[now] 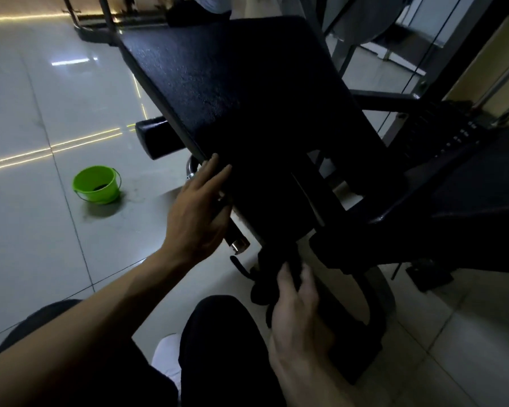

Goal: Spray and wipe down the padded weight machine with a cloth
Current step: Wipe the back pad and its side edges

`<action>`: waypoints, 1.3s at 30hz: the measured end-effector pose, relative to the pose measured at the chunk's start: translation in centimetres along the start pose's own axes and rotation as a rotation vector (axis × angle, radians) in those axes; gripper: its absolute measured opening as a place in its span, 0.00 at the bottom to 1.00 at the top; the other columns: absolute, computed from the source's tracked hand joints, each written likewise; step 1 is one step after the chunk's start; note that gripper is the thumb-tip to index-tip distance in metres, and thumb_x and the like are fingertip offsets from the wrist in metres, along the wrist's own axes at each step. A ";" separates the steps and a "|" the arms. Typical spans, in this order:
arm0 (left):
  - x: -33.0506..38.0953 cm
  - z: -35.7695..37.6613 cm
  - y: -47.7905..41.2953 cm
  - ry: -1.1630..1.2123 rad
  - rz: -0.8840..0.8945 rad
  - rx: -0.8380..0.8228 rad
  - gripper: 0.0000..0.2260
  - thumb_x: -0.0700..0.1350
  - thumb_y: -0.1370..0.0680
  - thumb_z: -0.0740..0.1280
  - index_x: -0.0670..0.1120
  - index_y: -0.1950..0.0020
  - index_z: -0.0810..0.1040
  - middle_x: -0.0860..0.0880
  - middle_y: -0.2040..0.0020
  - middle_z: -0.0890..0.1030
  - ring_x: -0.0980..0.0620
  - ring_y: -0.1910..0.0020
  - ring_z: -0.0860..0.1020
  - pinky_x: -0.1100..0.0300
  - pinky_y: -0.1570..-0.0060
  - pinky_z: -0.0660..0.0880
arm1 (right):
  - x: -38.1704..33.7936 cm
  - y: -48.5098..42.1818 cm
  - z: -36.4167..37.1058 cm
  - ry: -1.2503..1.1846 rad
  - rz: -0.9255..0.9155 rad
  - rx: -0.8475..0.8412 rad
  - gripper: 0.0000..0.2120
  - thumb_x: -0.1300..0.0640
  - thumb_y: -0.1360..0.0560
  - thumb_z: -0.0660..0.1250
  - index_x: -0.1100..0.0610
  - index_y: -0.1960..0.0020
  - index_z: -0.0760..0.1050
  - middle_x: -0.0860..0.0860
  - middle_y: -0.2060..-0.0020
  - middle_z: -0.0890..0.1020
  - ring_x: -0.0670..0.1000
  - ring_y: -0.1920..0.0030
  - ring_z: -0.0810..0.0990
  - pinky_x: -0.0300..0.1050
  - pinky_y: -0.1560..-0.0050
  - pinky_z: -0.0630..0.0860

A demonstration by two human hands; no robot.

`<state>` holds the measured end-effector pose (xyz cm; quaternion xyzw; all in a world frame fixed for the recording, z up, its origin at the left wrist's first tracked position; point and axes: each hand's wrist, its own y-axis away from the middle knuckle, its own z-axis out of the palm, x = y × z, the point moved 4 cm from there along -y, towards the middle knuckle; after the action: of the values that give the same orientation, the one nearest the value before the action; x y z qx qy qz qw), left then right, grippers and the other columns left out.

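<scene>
A large black padded board (232,83) of the weight machine slopes across the middle of the head view. My left hand (199,207) lies against its near left edge with the fingers straight, over a metal bar. Lower down, my right hand (296,312) grips a dark cloth (272,277) just below the pad's bottom edge, by the machine's frame. A round black roller pad (156,138) sticks out to the left of the board. No spray bottle shows.
A green bucket (97,183) stands on the tiled floor (27,113) to the left. The weight stack (453,133) and cable are at the right. A black seat pad (482,195) lies right of the board. My dark-trousered knees fill the bottom.
</scene>
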<state>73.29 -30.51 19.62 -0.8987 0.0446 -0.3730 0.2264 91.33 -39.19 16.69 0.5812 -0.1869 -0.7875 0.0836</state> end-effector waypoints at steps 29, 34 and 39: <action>-20.6 -19.6 -18.6 0.967 -0.704 0.365 0.02 0.50 0.19 0.68 0.55 0.48 0.77 0.45 0.49 0.82 0.41 0.50 0.82 0.41 0.51 0.80 | -16.3 -22.1 39.5 1.321 -0.475 0.042 0.33 0.42 0.16 0.59 0.58 0.17 0.58 0.59 0.17 0.53 0.59 0.17 0.52 0.57 0.19 0.53; -22.3 -17.8 -25.8 0.959 -0.574 0.149 0.06 0.46 0.16 0.65 0.49 0.40 0.76 0.49 0.52 0.81 0.52 0.55 0.81 0.62 0.58 0.81 | -14.9 -25.4 40.3 1.466 -0.507 0.229 0.36 0.35 0.16 0.45 0.54 0.15 0.46 0.56 0.16 0.45 0.56 0.17 0.44 0.60 0.18 0.43; -25.1 -17.5 -29.4 1.052 -0.615 -0.150 0.05 0.47 0.17 0.66 0.50 0.43 0.80 0.45 0.49 0.86 0.48 0.54 0.85 0.57 0.60 0.78 | -12.3 -22.9 39.8 1.420 -0.596 0.200 0.34 0.33 0.17 0.44 0.45 0.15 0.46 0.46 0.16 0.45 0.47 0.17 0.42 0.52 0.19 0.39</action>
<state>40.60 -4.55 27.08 -0.5792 -0.0850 -0.8107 -0.0078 59.39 -6.02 28.75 0.9771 0.0056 -0.1952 -0.0849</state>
